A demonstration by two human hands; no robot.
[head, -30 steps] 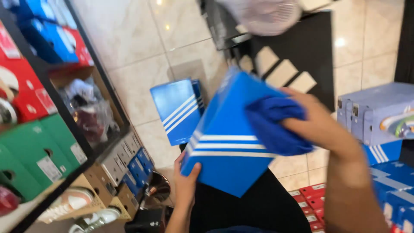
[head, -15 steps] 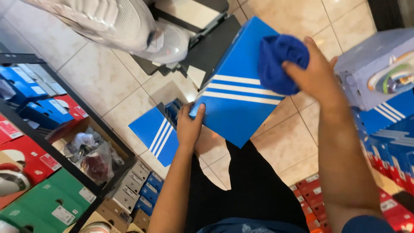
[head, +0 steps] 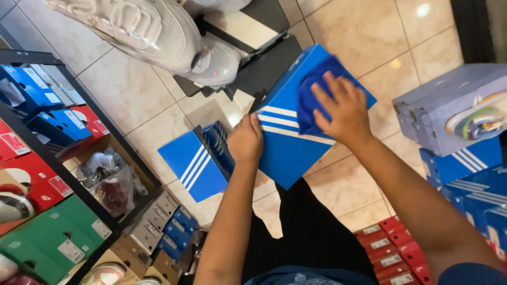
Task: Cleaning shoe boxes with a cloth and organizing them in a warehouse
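Observation:
A blue shoe box with white stripes (head: 288, 150) is held tilted in front of me. My left hand (head: 245, 141) grips its left edge. My right hand (head: 342, 108) presses a dark blue cloth (head: 311, 100) flat against the box's upper face, fingers spread over it. Part of the cloth is hidden under the hand. A second blue striped box (head: 196, 161) stands on the tiled floor just left of the held one.
A black shelf (head: 113, 208) on the left holds blue, red and green boxes and bagged shoes. Pale sneakers (head: 158, 37) sit on a dark stand (head: 259, 66) ahead. Grey and blue boxes (head: 454, 111) are stacked at right, with red boxes (head: 391, 248) below.
My right hand with the cloth slid down from the box's top corner onto its face. My left hand shifted up along the left edge, and the view tilted slightly.

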